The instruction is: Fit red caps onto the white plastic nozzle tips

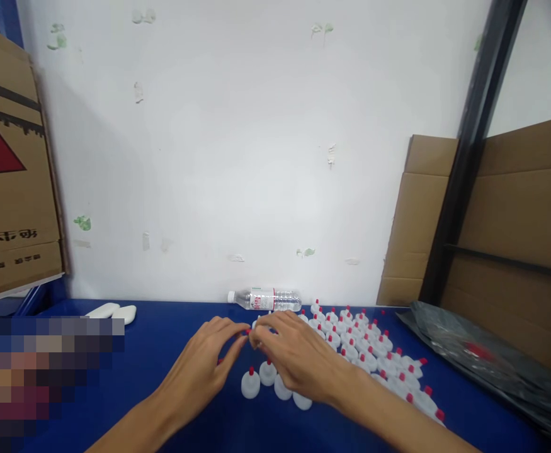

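My left hand [204, 353] pinches a small red tip [248, 331] between thumb and forefinger. Just to its right, my right hand [296, 355] has its fingers curled in at a white nozzle cap [255, 324], whose body is mostly hidden behind them. A white nozzle cap with a red tip [250, 384] stands upright on the blue table [152, 352] below my hands, with several more beside it, partly under my right hand. A large group of the same red-tipped white caps [364, 343] stands to the right, beyond my right forearm.
A clear plastic bottle [268, 299] lies on its side against the wall. White oval pieces [124, 314] lie at the back left. A cardboard box [11, 189] stands at left, and dark plastic bags [473, 358] lie along the right edge by more cardboard [525, 214].
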`<state>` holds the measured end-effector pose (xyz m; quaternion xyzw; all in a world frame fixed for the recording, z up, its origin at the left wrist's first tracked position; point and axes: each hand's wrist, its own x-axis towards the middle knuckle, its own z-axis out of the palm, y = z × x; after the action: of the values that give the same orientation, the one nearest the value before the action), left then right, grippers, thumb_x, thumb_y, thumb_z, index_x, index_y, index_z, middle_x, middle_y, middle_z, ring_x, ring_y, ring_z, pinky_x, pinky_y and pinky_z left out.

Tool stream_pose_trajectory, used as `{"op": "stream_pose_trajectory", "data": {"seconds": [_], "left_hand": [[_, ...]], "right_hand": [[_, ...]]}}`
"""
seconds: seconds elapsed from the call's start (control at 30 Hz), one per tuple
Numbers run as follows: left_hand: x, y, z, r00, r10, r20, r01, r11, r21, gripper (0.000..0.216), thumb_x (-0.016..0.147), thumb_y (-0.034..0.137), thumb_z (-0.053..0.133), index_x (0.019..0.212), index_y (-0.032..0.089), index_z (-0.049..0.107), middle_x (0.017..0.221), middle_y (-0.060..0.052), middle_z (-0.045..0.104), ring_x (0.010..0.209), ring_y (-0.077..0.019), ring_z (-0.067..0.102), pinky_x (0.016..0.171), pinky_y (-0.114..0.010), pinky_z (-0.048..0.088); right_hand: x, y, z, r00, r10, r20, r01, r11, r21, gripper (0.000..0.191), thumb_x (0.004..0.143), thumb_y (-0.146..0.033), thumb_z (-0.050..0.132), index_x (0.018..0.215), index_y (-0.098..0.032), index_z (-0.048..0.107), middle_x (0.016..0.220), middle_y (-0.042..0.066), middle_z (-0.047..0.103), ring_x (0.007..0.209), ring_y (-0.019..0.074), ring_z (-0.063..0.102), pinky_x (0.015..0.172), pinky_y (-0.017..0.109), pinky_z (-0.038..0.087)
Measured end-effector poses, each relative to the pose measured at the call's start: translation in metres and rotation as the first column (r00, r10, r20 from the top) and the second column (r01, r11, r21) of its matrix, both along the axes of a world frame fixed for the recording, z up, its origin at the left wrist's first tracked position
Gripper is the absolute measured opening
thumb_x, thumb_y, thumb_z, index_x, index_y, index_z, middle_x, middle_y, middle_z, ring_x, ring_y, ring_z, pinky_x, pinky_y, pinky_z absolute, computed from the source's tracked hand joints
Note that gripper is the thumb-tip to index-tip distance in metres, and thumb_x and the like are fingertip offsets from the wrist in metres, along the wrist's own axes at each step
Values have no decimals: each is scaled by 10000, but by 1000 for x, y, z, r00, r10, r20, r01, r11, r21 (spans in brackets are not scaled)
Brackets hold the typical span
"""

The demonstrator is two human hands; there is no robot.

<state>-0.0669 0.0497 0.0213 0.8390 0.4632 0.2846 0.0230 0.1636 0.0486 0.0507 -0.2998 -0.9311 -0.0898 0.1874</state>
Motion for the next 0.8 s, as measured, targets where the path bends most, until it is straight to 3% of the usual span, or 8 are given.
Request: {"op": "stream_pose_trajectory", "data": {"seconds": [0.1, 0.23, 0.3, 0.4, 0.5, 0.67, 0.8], "left_hand": [[-4, 5, -6, 964, 119, -237, -117, 993, 22, 363, 1073, 279, 412, 1347, 196, 635, 1243, -118, 687, 1181, -313, 594, 1037, -509, 448], [-9, 8, -15, 925, 159, -345, -173, 985, -12, 295, 1008, 185, 495, 1186, 154, 728, 1170, -165, 712, 1122, -381, 616, 949, -545, 462], [-10, 10, -17, 910, 160, -382, -186, 982, -32, 290, 986, 125, 482, 1085, 166, 752, 1098, -153, 734, 1054, -366, 645, 902, -513, 465], [-10, 13, -20, 898, 158, -411, -196, 979, -52, 331, 978, 76, 436, 960, 194, 745, 1010, -118, 746, 955, -312, 669, 845, -444, 454], [-10, 16, -26, 901, 168, -401, -206, 977, -53, 336, 989, 90, 419, 978, 207, 734, 1018, -107, 737, 944, -289, 666, 832, -414, 443], [-10, 17, -34, 925, 166, -341, -189, 981, -36, 392, 1031, 121, 353, 1009, 212, 733, 1068, -109, 705, 976, -280, 643, 845, -406, 436], [-7, 12, -27, 943, 145, -300, -159, 987, -23, 392, 1076, 184, 326, 1005, 224, 710, 1043, -90, 688, 910, -259, 635, 814, -395, 431]], "right_hand": [[12, 14, -1, 988, -143, -61, 142, 990, -18, 384, 889, 17, 490, 1166, -226, 597, 1205, 94, 625, 1052, 252, 610, 936, 402, 483], [30, 34, -7, 953, -290, -92, 284, 956, -70, 270, 1036, -141, 452, 1211, -193, 651, 1203, 119, 662, 1007, 257, 658, 943, 417, 482], [35, 41, -10, 949, -307, -69, 300, 949, -95, 267, 1068, -218, 455, 1207, -199, 682, 1161, 110, 704, 1053, 262, 673, 986, 412, 458], [37, 45, -14, 951, -309, -3, 306, 944, -122, 330, 1081, -274, 443, 967, -215, 747, 926, 81, 749, 958, 269, 702, 983, 428, 437], [36, 44, -14, 947, -320, 28, 321, 938, -130, 429, 1100, -323, 393, 866, -221, 737, 816, 75, 741, 886, 274, 705, 973, 448, 424], [34, 45, -11, 942, -334, -10, 329, 933, -146, 457, 1135, -382, 278, 1237, -219, 693, 1190, 109, 744, 1136, 276, 658, 1060, 451, 393], [34, 52, -17, 948, -319, 9, 314, 928, -199, 518, 1139, -430, 232, 1391, -206, 625, 1387, 125, 670, 1308, 292, 575, 1135, 495, 349]]}}
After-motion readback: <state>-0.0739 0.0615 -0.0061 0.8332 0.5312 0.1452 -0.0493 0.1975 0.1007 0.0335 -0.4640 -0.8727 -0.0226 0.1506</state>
